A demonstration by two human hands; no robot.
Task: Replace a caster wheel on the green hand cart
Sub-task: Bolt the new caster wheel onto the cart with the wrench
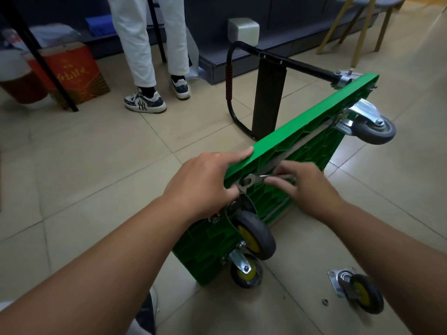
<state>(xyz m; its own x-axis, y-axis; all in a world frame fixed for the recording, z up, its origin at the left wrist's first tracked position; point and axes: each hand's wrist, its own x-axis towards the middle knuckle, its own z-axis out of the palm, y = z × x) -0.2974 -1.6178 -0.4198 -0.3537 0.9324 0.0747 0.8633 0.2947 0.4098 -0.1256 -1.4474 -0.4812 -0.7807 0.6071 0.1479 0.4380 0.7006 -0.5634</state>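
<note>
Green hand cart (290, 139): tipped on its long edge on the tiled floor (96, 165), right of centre. The ribbed underside faces right and near, and the black handle (312, 68) juts out at the far end.
Left hand (205, 182): grips the deck's upper near corner. The fingers lie close together over the top edge and the thumb is tucked below, beside the wrench head.
Right hand (307, 187): the fingers (278, 183) are lightly curled and pinch the wrench shank close against the underside.
Wrench (256, 178): the open end sits at the upper near corner, just above the mounted caster (254, 234). The fastener it bears on is hidden.
Loose caster (358, 292): lies on the floor at near right, well apart from the cart, with a nut (324, 302) just left of it.
Step in hand: probably working a nut on the upper near caster's plate. Whether it is being tightened or loosened cannot be told.
Next move: calls for the wrench jaws seated square on the nut, a short swing clear of the ribs, and the left hand bracing the deck so it does not topple.
Caster and fingers: the mounted wheel hangs just below the left thumb and to the near left of the right fingertips. Neither hand touches it.
</note>
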